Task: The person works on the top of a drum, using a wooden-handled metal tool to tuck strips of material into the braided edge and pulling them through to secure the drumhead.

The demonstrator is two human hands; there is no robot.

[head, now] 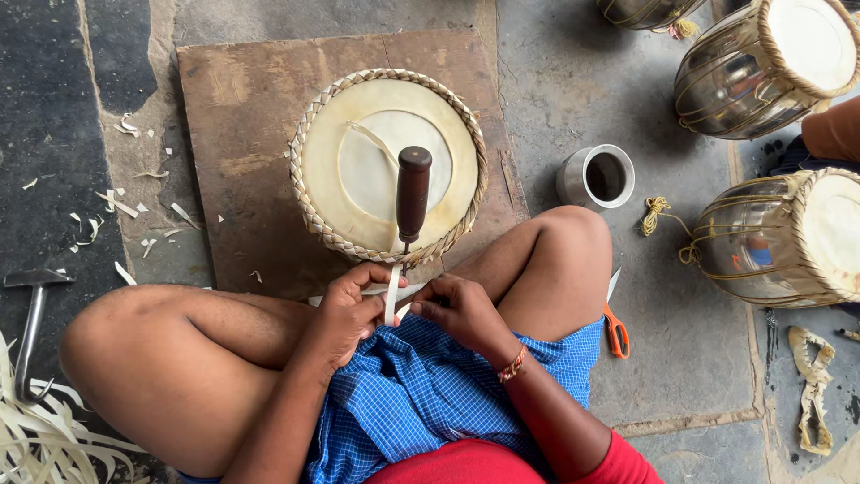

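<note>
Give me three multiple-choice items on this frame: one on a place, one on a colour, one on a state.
1. Where does the drum head lie?
A. on a wooden board
B. in the lap
C. on the hammer

2. What colour are the scissors' handles?
A. green
B. orange
C. black

3. What do both hands hold?
A. nothing
B. the metal cup
C. a pale strip

Answers:
1 A, it rests on the wooden board.
2 B, the handles beside the knee are orange.
3 C, left hand and right hand pinch the pale strip.

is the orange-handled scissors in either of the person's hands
No, the orange-handled scissors lie on the floor by the knee, while the left hand and right hand hold a pale strip.
</note>
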